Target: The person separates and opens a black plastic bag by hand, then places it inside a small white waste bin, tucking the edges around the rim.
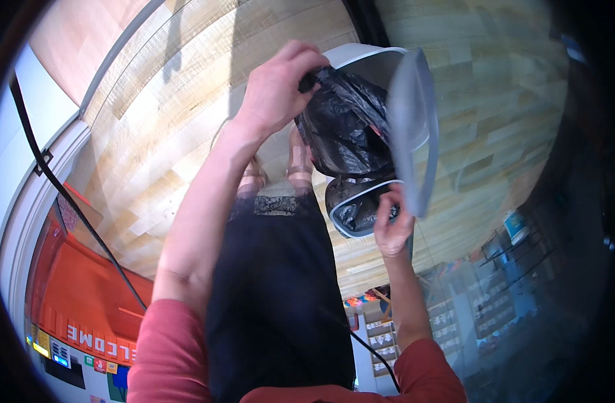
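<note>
My left hand (277, 91) is closed on the gathered edge of a black plastic bin bag (351, 124), which spreads down and right from it. Beneath the bag is a pale bin (351, 54) with a grey inside. A grey-rimmed opening (341, 227), lined with black plastic, lies nearer me; whether it belongs to the same bin is hidden. At the right stands a pale lid (422, 134), tilted on edge and blurred. My right hand (395, 228) is at the lid's near end and the lined opening, its fingers bent, apparently holding the lid's edge.
My feet (297, 161) stand on the wood-patterned floor (166, 154) left of the bin. A glass panel (482, 154) borders the right side. A black cable (72, 201) crosses the left, near an orange-red mat (86, 289). Shelves (381, 342) show at the lower right.
</note>
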The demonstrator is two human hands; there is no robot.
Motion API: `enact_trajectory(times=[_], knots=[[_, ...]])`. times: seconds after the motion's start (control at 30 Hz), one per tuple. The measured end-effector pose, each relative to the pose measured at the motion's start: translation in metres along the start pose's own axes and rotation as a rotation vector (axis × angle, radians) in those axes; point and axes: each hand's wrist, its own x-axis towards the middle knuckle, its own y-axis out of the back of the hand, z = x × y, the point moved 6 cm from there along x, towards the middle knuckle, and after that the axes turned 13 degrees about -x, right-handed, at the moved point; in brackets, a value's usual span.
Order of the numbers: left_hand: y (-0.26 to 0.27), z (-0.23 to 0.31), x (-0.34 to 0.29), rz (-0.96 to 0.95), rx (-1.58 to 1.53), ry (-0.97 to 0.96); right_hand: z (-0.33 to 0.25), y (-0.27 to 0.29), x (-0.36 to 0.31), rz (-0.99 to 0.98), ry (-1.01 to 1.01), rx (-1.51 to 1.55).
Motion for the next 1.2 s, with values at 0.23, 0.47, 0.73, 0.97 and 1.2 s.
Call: enact_trajectory(times=[0.23, 0.47, 0.73, 0.97, 1.2], knots=[[-0.028, 0.017, 0.019, -0.346, 0.091, -0.263, 0.034, -0.008, 0.048, 0.001, -0.156, -0.331], [-0.034, 0.033, 0.043, -0.510, 0.074, -0.301, 0.087, -0.020, 0.034, -0.072, -0.412, 0.003], [-0.082, 0.044, 0.091, -0.353, 0.081, -0.309, 0.163, -0.042, 0.021, 0.182, -0.801, 0.375], [-0.122, 0.029, 0.121, -0.344, -0.008, 0.041, 0.166, -0.066, 0.044, 0.120, -0.680, 0.573], [-0.079, -0.042, 0.105, -0.044, 0.121, 0.146, 0.172, -0.063, 0.050, 0.022, -0.606, 0.260]])
